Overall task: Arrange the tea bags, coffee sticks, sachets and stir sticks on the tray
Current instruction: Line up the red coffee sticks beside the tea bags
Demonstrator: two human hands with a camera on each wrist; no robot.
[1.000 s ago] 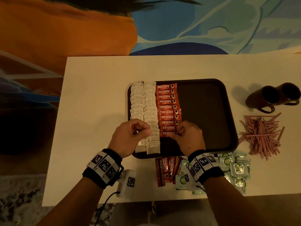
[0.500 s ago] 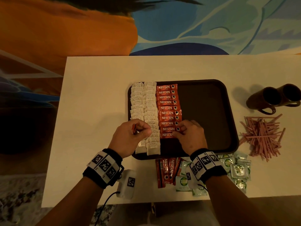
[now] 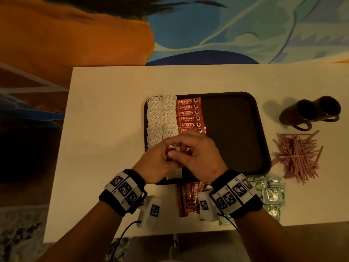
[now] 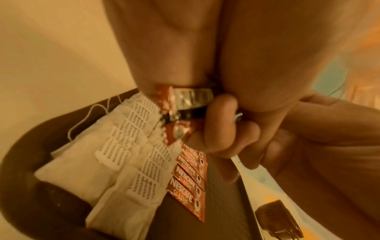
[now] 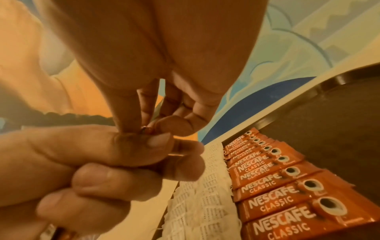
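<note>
Painted blue and orange shapes back a pale table (image 3: 105, 110) carrying the dark tray (image 3: 236, 129), where tea bags (image 3: 162, 114) and coffee sticks (image 3: 188, 112) lie in rows. Above its near edge, the left hand (image 3: 153, 163) grips spare sticks while the right hand (image 3: 200, 156) pinches one. From the left wrist, those held sticks (image 4: 185, 104) look light, crinkly and slick, best taken by an end. From the right wrist, fingertips (image 5: 162, 128) meet on foil.

Two dark mugs (image 3: 310, 112) lie tipped on their sides, touching, at the far right of the pale table (image 3: 105, 114), against a blue-and-orange painted backdrop (image 3: 188, 29).
</note>
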